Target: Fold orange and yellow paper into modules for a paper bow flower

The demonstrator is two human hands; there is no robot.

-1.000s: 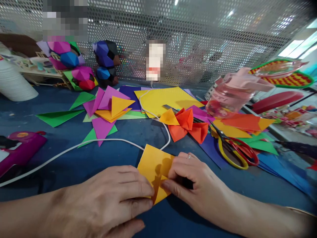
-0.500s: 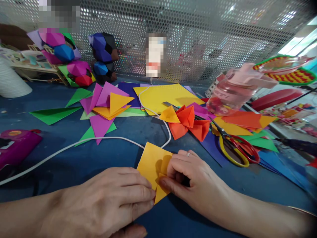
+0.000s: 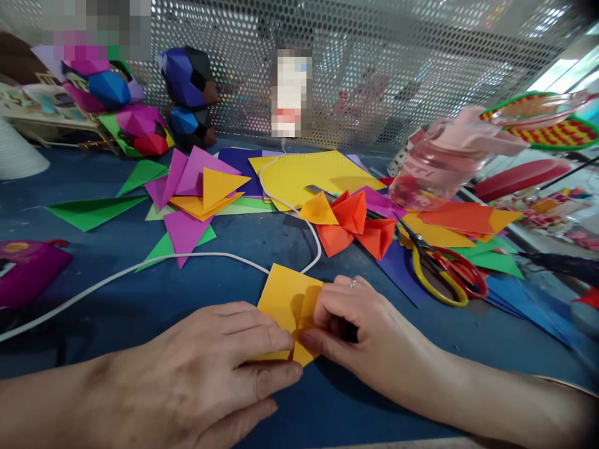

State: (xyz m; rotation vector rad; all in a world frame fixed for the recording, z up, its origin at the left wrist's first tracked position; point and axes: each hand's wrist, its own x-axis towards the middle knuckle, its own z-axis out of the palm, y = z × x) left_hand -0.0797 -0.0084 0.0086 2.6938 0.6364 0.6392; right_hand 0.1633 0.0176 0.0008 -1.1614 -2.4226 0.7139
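A yellow-orange sheet of paper (image 3: 283, 296) lies on the blue table between my hands, with a folded flap on its right side. My left hand (image 3: 224, 368) rests over its lower left part, fingers stretched out flat and slightly apart. My right hand (image 3: 355, 324) pinches the right edge between thumb and curled fingers; a ring is on one finger. The fold's lower end is partly hidden by my left fingers. Just behind the sheet runs a white cable (image 3: 224, 255).
Orange folded pieces (image 3: 350, 215), scissors (image 3: 440, 268), a pink bottle (image 3: 440, 162) and blue paper (image 3: 519, 305) lie right. Purple and orange triangles (image 3: 201, 174) and yellow paper (image 3: 327, 174) lie behind. A purple tool (image 3: 32, 271) sits left, below faceted paper models (image 3: 187, 78).
My left hand's fingers have spread, its index finger shifting lower and right across the sheet. My right hand keeps its pinch. The whole view has shifted slightly.
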